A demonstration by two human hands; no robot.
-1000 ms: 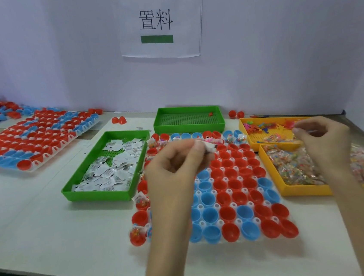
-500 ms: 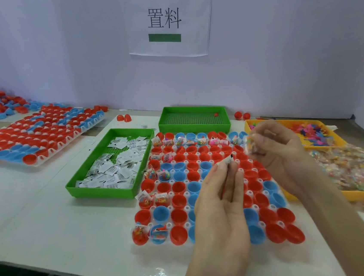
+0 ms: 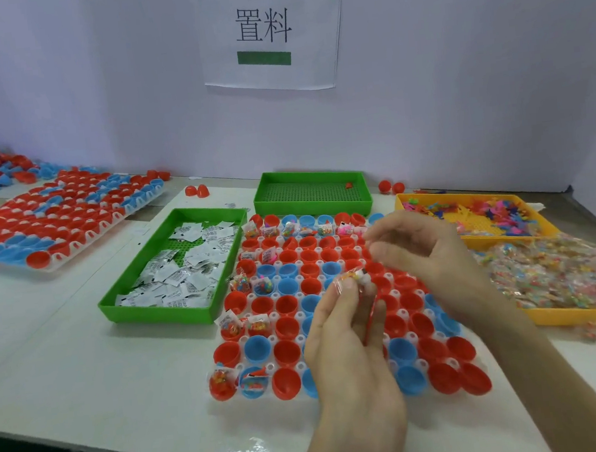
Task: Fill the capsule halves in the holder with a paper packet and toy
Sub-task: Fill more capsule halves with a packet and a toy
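Left hand is up over the middle of the holder. Its fingers are closed in a tip pinch on a toy bag. There's a white scrap against the bag, maybe a paper packet, but it's too blurred to call. A red sliver sits between the lower fingers, can't ID it.

Right hand is just beside it, fingers curled toward the bag. With the motion blur I can't tell if it grips anything or touches the bag.

Holder sits on the counter. Filled halves run along the back row and left column. Empty halves take up the middle and right. My read: well under half done.

Stock: paper packets in the green tray, just left of the holder. More toy bags fill the yellow tray on the right.

Handling, judged from looks:
- The bag is clear film with small hard bits inside, so it's light, crinkly and slick. Pinch the film edge or a corner. A squeeze on the body would let the bits shift.
- Paper packets are flat, thin and nearly weightless, and they overlap in the tray. Lift one by an edge so it doesn't bring a second along.
- Halves look loose in their sockets. Drop the fill in, don't press, or a half could tip.

Next call: put the bag in the nearest empty half below the hands.
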